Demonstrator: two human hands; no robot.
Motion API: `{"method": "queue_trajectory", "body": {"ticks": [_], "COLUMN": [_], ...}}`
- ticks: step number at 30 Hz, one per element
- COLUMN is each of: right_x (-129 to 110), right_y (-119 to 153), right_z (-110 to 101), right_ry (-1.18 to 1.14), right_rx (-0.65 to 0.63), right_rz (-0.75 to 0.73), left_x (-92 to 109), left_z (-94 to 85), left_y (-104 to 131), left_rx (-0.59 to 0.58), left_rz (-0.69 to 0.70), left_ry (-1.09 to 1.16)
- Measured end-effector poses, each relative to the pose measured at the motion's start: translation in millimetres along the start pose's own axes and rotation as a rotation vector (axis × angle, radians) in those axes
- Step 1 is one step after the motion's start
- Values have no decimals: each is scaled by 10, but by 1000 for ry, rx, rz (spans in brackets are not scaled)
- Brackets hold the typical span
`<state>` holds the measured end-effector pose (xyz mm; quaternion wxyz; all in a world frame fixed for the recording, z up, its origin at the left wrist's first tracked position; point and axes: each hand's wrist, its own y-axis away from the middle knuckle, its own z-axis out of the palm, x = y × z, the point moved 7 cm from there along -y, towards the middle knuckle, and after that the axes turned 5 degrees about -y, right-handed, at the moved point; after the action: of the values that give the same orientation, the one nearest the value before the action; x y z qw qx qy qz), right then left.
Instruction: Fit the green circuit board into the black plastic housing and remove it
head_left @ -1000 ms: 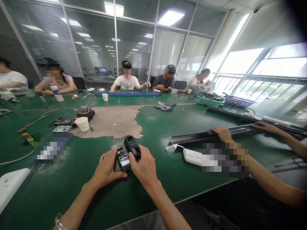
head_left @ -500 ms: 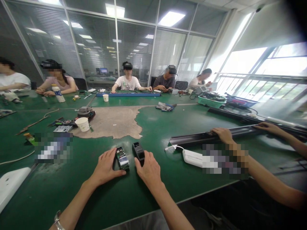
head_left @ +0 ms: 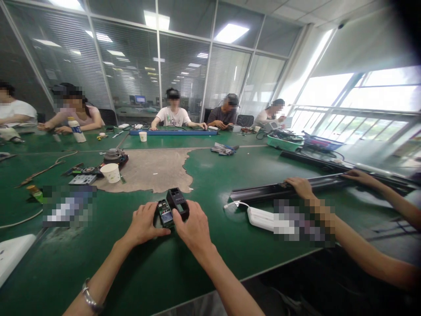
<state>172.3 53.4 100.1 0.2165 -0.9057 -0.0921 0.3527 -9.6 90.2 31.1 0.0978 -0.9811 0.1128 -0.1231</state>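
Between my hands, near the table's front, a small device with a bare circuit board [head_left: 165, 212] lies in a dark base. My left hand [head_left: 144, 223] grips this device along its left side, thumb at the near end. My right hand [head_left: 194, 223] is closed on a black plastic cover [head_left: 178, 200] with rectangular cut-outs. The cover is tilted and held right against the device's right edge, partly over it. Whether the two parts touch is hard to tell. Some of my right fingers are hidden behind the cover.
A co-worker's hands [head_left: 301, 188] hold a long black rail [head_left: 259, 191] on the right. A white power bank [head_left: 261, 218] with a cable lies before it. A paper cup [head_left: 111, 173] stands on a brown sheet [head_left: 154, 166]. A white power strip [head_left: 15, 254] sits at the left edge.
My right hand has brought the black cover leftward, from apart to close against the circuit-board device. My left hand keeps its grip on the device. The view has shifted slightly.
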Motion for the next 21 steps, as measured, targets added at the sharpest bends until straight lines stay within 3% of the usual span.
{"method": "queue_trajectory", "body": {"ticks": [5,13,21], "right_x": [-130,-172,-140], "right_y": [-41,-91,8], "right_z": [188,354,558], "right_ry": [50,96,152], "right_rx": [-52,-97,-177], "right_rz": [-9,-6,-5], "left_x": [6,-57,-33], "left_z": [32,107,69], "left_y": [25,51,62], "left_rx": [77,99,98], "left_rz": [-27,-27,-11], "left_ry": [-16,7,87]}}
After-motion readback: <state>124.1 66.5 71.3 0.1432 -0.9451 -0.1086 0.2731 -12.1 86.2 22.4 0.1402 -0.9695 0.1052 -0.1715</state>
